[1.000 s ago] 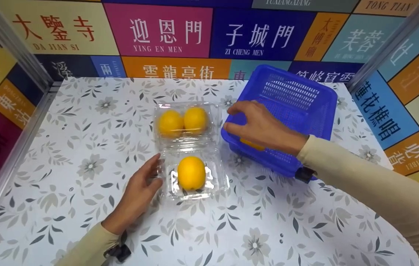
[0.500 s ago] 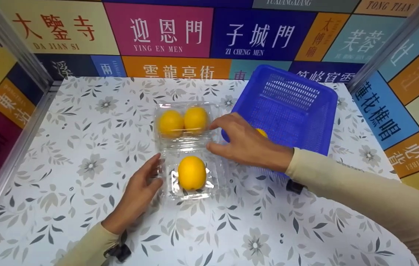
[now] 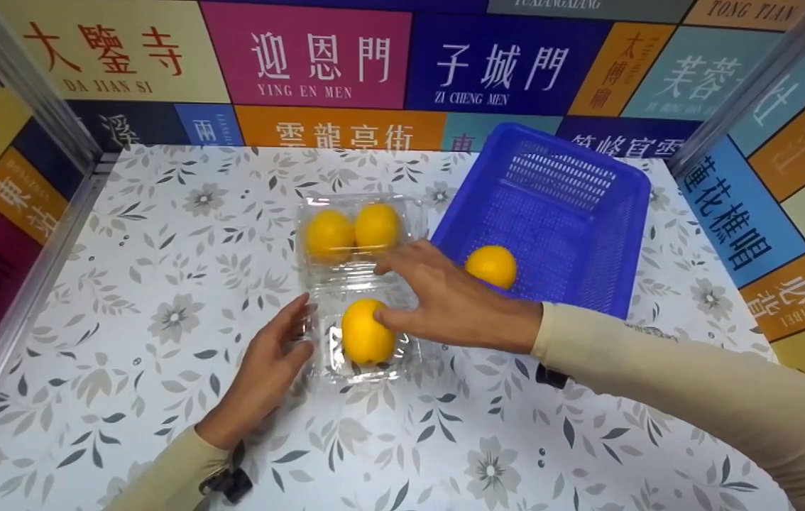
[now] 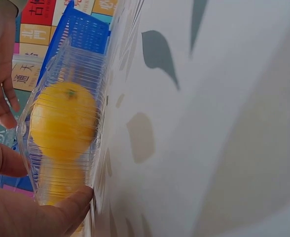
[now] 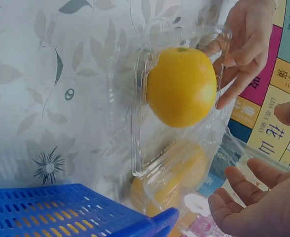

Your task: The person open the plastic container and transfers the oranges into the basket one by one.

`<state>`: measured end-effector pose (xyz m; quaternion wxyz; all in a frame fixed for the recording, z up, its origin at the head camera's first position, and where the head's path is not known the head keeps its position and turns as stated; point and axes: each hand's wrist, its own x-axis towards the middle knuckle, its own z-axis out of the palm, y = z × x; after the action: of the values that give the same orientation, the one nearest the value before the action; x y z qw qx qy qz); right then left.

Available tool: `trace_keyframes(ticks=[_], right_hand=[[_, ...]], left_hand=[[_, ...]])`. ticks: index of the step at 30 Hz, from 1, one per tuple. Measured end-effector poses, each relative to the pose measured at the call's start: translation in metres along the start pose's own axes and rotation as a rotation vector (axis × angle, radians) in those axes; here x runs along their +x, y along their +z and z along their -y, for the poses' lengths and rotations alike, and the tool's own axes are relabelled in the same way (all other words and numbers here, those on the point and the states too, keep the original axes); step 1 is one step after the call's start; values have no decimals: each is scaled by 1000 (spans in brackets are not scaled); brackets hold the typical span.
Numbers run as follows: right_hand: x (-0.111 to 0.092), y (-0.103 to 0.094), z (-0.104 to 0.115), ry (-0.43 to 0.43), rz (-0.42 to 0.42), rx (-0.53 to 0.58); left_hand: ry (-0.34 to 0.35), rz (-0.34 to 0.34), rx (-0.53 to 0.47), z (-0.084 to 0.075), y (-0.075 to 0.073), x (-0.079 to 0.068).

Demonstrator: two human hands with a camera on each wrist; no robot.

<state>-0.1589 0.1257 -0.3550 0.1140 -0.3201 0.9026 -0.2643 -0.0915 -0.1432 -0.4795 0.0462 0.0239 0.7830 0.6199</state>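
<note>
A clear plastic clamshell box (image 3: 331, 365) lies unfolded in the middle of the table. One orange (image 3: 361, 341) sits in its near half, and two oranges (image 3: 330, 238) are in the far half. My left hand (image 3: 260, 372) rests at the box's left edge, its fingers relaxed, as the left wrist view also shows. Above the near half hovers my right hand (image 3: 452, 305), thumb and fingers spread apart, with nothing held. Its thumb overlaps the near orange in the head view; the right wrist view shows this hand (image 5: 263, 202) apart from that orange.
A blue plastic basket (image 3: 637, 227) with slotted walls stands right of the box. Another orange (image 3: 492, 267) lies in its near left corner. Printed panels (image 3: 331, 57) wall off the back and sides of the floral-covered table (image 3: 175, 383).
My right hand has moved left and nearer, from over the basket to above the box's near half. That uncovers the orange in the basket. My left hand has stayed put.
</note>
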Motion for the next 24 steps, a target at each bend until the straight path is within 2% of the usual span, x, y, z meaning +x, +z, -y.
trace_keyframes(ticks=[7, 15, 24], right_hand=[[1, 10, 2, -62, 18, -52], [3, 21, 3, -106, 51, -135], [4, 31, 0, -100, 92, -248]], left_hand=[[-33, 10, -3, -1, 0, 2], [-35, 12, 0, 0, 0, 2], [-37, 9, 9, -1, 0, 2]])
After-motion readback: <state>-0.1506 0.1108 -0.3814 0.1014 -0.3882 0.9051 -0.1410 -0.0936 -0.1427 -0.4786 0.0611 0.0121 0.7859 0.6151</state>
